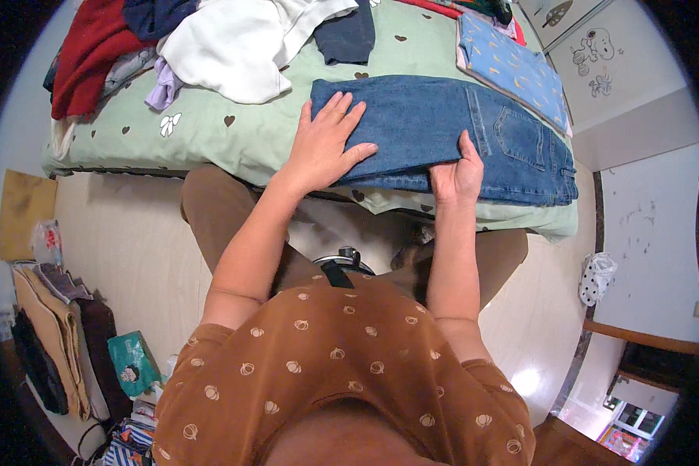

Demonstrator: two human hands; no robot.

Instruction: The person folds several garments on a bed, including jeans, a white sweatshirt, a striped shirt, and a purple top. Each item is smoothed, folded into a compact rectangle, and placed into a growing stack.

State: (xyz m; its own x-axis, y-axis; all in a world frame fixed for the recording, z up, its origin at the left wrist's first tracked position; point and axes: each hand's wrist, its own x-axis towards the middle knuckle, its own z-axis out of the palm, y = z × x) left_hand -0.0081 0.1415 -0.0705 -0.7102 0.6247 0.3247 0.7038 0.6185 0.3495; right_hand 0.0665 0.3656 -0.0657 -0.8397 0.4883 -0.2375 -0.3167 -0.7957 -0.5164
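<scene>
A pair of blue jeans [412, 116], folded lengthwise, lies near the front edge of the bed, its waist end with a back pocket toward the right. My left hand [326, 147] rests flat on the left end of the jeans, fingers spread and thumb pointing right. At the near edge, my right hand [458, 172] grips the denim. Its thumb is on top, while the other fingers are partly hidden under the fold. Beyond the jeans on the right sits a folded light blue cloth [512, 66] with a small yellow pattern.
The bed carries a green sheet [233, 144] with dark hearts. White clothing [225, 50], a red garment [97, 54] and a dark garment [346, 35] lie at the back left. Folded boards or bags [50, 334] stand on the floor at left. A white cabinet [652, 241] is at right.
</scene>
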